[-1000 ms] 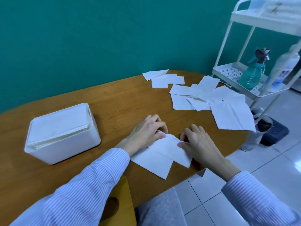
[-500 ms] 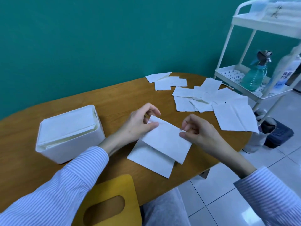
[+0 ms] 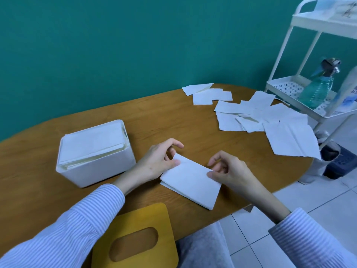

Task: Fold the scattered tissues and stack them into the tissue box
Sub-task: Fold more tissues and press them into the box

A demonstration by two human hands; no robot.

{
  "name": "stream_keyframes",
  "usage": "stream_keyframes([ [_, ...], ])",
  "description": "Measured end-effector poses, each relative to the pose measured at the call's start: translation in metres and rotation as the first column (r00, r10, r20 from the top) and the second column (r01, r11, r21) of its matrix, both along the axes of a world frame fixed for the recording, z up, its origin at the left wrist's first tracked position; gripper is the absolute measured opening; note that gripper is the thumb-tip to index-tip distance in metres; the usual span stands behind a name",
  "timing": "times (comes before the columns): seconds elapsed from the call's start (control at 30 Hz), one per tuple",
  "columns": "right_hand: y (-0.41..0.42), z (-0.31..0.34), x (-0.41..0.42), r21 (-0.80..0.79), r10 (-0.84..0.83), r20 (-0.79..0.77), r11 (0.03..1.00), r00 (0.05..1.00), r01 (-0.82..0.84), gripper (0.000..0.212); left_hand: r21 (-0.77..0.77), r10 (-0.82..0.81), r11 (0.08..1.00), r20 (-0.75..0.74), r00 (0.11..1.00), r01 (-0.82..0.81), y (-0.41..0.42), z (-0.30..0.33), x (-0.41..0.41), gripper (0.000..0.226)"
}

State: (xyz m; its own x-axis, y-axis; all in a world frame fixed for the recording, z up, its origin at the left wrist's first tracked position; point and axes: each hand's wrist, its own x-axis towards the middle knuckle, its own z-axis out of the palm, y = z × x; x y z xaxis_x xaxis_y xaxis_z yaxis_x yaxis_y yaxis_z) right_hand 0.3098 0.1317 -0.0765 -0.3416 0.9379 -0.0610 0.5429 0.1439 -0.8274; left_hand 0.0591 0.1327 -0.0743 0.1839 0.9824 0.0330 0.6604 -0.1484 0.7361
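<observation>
We see the left hand [image 3: 156, 163] and right hand [image 3: 229, 171] pinching one folded tissue [image 3: 190, 180] on the tabletop [image 3: 154, 117], tissue box [image 3: 94, 151] already holding a stack, many scattered tissues [image 3: 260, 117] left unfolded.

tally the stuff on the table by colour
White: 3 – tissue box, folded tissue held by both hands, pile of loose tissues (sheets overlap, not countable)
Yellow: 1 – lid
Total: 4

Both hands [image 3: 157, 161] [image 3: 229, 172] pinching, fingers curled
</observation>
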Motion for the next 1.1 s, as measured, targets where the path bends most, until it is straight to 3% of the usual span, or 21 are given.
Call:
stream_keyframes([
  [0.13,-0.003,-0.011,0.000,0.003,-0.026,0.040,1.000,0.999,0.026,0.018,-0.016,0.004,1.000,-0.015,1.000,-0.004,-0.003,-0.018,0.001,0.038],
  [0.47,-0.012,-0.027,-0.008,0.217,-0.021,0.198,0.976,0.980,-0.022,0.021,0.067,-0.068,0.994,-0.167,0.984,0.081,-0.009,-0.025,0.004,0.038],
  [0.57,-0.015,-0.032,-0.006,0.361,-0.056,0.391,0.927,0.919,-0.097,0.026,0.156,-0.063,0.980,-0.357,0.932,0.126,-0.011,-0.023,0.003,0.038],
  [0.67,-0.016,-0.032,-0.004,0.405,-0.098,0.479,0.907,0.872,-0.120,0.032,0.179,-0.120,0.964,-0.364,0.924,0.196,-0.010,-0.020,0.007,0.031],
  [0.83,-0.012,-0.026,-0.007,0.334,0.003,0.550,0.916,0.835,-0.223,0.016,0.122,-0.259,0.937,-0.387,0.885,0.327,-0.005,-0.021,0.012,0.020],
  [0.97,-0.004,-0.020,-0.002,0.308,0.113,0.560,0.891,0.821,-0.333,0.023,0.102,-0.286,0.937,-0.325,0.901,0.335,-0.016,-0.023,0.009,0.013],
  [1.1,-0.001,-0.009,0.004,0.171,0.291,0.374,0.912,0.881,-0.374,0.020,0.059,-0.287,0.949,-0.243,0.927,0.310,-0.027,-0.020,0.005,0.017],
])
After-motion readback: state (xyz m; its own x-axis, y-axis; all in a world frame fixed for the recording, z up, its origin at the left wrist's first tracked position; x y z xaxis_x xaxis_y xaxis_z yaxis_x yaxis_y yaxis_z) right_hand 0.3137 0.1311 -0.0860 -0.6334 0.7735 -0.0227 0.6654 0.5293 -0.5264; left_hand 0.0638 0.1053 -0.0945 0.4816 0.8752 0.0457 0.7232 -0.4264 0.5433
